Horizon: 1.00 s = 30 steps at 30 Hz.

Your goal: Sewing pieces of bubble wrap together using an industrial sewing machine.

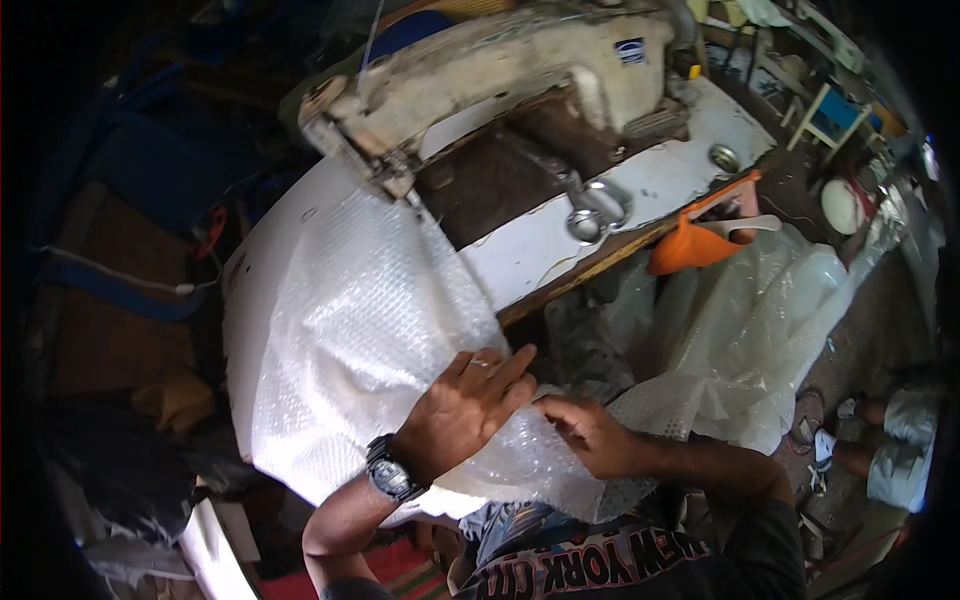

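Looks like a bubble wrap [365,290] sheet is being lined up and its near edge gathered by hand, though that's only a guess at the step. The sheet is draped over the white surface [520,265], with its top end just by the needle end of the sewing machine [510,80] and its bottom end spilling into the lap. The right hand [595,440] has its grip curled in and seemingly clamped on the sheet's edge. The left hand [460,410] is laid over the sheet, fingers stretched out and a bit apart; its thumb is hidden, so whether anything's pinched there can't be told. Next, the edge would probably need to be held taut and evened out. Long axis runs slantwise, from the machine's head down and rightward to the hands, with creases throughout.
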Tool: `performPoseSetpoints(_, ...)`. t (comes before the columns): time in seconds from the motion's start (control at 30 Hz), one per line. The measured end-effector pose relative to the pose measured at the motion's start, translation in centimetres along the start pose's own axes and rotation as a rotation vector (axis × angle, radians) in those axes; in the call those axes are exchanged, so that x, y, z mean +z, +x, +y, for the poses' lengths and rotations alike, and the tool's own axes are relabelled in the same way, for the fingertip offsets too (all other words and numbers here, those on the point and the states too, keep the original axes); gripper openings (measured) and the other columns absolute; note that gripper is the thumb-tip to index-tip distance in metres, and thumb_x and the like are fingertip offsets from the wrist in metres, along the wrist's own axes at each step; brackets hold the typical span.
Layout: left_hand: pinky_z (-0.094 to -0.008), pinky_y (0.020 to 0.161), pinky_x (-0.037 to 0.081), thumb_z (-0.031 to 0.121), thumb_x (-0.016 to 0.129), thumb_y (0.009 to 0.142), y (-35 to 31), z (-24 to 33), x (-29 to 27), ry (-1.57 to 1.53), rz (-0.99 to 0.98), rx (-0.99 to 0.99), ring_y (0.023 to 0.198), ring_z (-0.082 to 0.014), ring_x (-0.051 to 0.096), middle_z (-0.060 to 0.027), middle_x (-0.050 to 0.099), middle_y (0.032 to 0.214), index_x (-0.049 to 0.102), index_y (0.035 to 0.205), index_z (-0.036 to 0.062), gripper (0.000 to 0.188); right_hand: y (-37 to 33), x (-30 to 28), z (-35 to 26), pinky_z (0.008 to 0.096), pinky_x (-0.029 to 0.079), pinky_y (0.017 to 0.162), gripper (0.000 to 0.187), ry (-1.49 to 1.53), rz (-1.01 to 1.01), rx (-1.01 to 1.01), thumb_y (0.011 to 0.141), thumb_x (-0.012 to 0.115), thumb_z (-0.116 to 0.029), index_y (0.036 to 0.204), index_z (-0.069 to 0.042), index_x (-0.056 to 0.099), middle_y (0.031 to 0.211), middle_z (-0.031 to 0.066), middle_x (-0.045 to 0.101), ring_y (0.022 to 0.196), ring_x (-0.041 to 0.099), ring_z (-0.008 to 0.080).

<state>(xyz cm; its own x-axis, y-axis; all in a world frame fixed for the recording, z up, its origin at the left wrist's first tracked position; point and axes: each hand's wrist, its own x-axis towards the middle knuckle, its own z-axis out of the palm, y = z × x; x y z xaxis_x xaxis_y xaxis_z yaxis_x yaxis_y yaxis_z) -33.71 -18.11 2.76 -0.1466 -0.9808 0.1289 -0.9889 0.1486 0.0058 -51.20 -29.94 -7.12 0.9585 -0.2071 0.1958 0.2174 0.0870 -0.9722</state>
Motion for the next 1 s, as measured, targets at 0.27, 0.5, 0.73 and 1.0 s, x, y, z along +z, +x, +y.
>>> performPoseSetpoints(0.27,-0.0430,0.096,0.052,0.012,0.063,0.078,-0.9,-0.1,0.6,-0.018,-0.073,0.050,0.114,-0.0323,0.061,-0.0102,0.065,0.105,0.067,0.099,0.0058,0.022,3.5,-9.7,-6.0,0.0406,0.051,0.073,0.010,-1.071,0.228,-0.630,0.087,0.073,-0.009,0.096,-0.006,0.068,0.101,0.0092,0.064,0.086,0.060,0.0271)
performPoseSetpoints(0.5,-0.0423,0.096,0.053,0.009,0.064,0.077,0.0,0.2,0.6,-0.028,-0.056,0.053,0.113,-0.0318,0.061,-0.0102,0.065,0.103,0.066,0.096,0.0048,0.020,4.8,-28.9,-7.1,0.0536,0.037,0.114,0.042,-1.811,0.788,-0.144,0.104,0.057,-0.038,0.124,-0.004,0.070,0.131,0.0104,0.068,0.136,0.049,0.0408)
performPoseSetpoints(0.73,-0.0376,0.102,0.051,0.014,0.064,0.080,-1.7,-0.3,1.7,0.011,0.000,0.029,0.119,-0.0271,0.060,-0.0075,0.065,0.108,0.066,0.100,0.0058,0.022,8.0,-25.3,-9.0,0.0527,0.038,0.113,0.042,-1.707,0.613,-0.240,0.102,0.060,-0.036,0.125,-0.003,0.070,0.133,0.0142,0.068,0.137,0.050,0.0412)
performPoseSetpoints(1.0,-0.0351,0.104,0.051,0.017,0.064,0.079,-2.1,-0.4,1.6,-0.005,-0.027,0.005,0.119,-0.0240,0.058,-0.0054,0.063,0.112,0.067,0.101,0.0063,0.024,14.0,-5.4,-4.2,0.0519,0.034,0.118,0.046,-1.202,-0.287,-0.441,0.103,0.057,-0.034,0.136,-0.002,0.063,0.149,0.0141,0.055,0.145,0.040,0.0393)
